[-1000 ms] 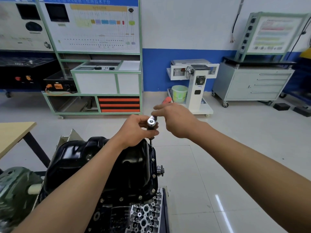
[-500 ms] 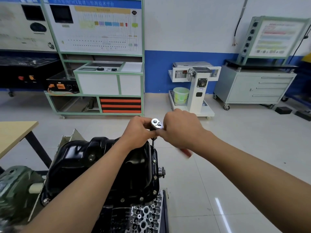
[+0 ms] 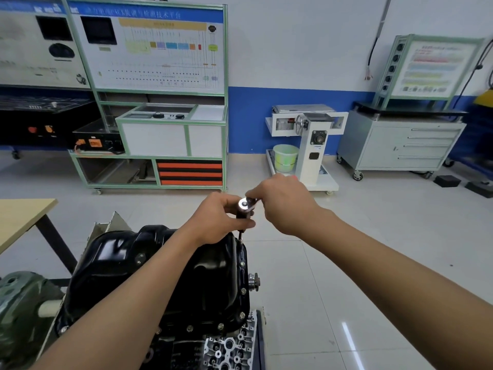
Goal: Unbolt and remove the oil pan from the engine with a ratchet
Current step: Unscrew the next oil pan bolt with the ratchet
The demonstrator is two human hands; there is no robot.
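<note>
Two sets of fingers curl round the ratchet (image 3: 246, 203) — left hand (image 3: 218, 218) at its stem, right hand (image 3: 286, 208) hiding its handle.

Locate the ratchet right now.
Head view, centre: the ratchet is held by the left hand and right hand, above the far right edge of the oil pan.

Automotive training workshop, green-framed wiring demonstration board (image 3: 157, 49) with printed circuit diagram, grey wheeled tool cabinet (image 3: 400, 145), white engine stand (image 3: 312, 140) on castors, black-panned engine (image 3: 165, 284) mounted up front, tiled floor (image 3: 346, 263), blue-banded wall (image 3: 293, 116)
</note>
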